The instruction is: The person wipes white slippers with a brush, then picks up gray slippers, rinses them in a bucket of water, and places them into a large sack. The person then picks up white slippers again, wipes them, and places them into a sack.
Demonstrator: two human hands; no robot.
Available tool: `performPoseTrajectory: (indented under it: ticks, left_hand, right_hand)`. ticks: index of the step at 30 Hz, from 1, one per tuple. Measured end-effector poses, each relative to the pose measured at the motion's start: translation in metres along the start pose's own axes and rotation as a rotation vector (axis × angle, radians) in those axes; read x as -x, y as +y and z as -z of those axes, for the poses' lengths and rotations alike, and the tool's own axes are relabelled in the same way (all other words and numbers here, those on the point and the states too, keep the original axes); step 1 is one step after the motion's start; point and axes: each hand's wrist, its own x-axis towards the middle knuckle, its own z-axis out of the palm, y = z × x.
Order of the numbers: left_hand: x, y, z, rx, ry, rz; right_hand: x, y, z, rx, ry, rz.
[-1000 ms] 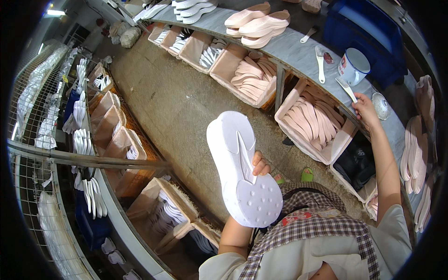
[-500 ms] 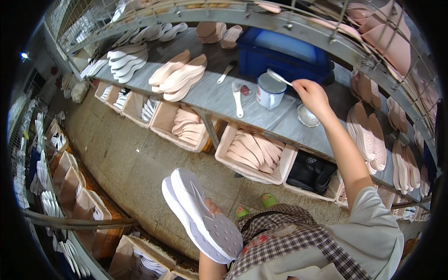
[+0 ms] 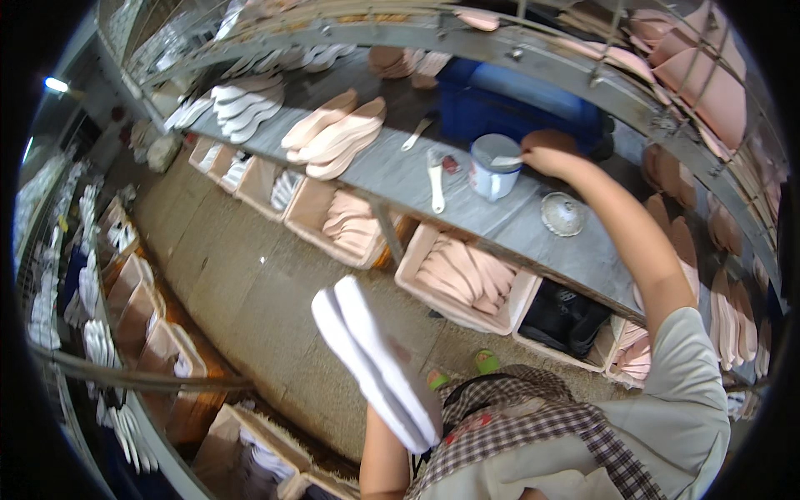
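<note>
My right hand [image 3: 552,158] pinches the handle of a white brush [image 3: 507,161]. The brush head dips at the mouth of a white enamel mug [image 3: 493,183] with a blue rim, on the grey worktop [image 3: 475,218]. In my left hand [image 3: 402,352], partly hidden and blurred, is a pair of white shoe soles [image 3: 367,358], held together on edge above the floor. Close to the mug, a pale round lid [image 3: 563,214] lies to the right. A second white brush [image 3: 437,183] and a small red piece [image 3: 451,164] lie to its left.
Behind the mug stands a blue bin [image 3: 521,108]. Stacked pink soles [image 3: 337,137] and white soles [image 3: 248,107] line the worktop's left part. Bins of pink soles [image 3: 467,271] sit beneath it. A wire-mesh rack [image 3: 400,37] overhangs the worktop; a metal bar [image 3: 142,377] crosses at lower left.
My right hand has lowered the brush from above the mug into its mouth. The soles in my left hand have turned from showing a broad face to showing their edges.
</note>
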Motion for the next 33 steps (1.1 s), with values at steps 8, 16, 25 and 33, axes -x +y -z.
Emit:
performPoseTrajectory:
  ticks: [8,16,25,33]
  left_hand:
    - [-0.01,0.007,-0.035,0.22,-0.109,0.049]
    - [-0.01,0.005,-0.055,0.038,0.126,-0.03]
    - [-0.009,0.005,-0.028,0.013,-0.16,-0.009]
    - [0.012,0.019,-0.045,-0.099,-0.104,-0.163]
  right_hand:
    - [0.079,-0.038,0.002,-0.612,0.323,0.202]
    - [0.193,-0.153,-0.062,-0.772,0.199,0.711]
    - [0.189,-0.176,-0.039,-0.57,0.241,0.65]
    - [0.183,-0.176,-0.033,-0.649,0.264,0.536]
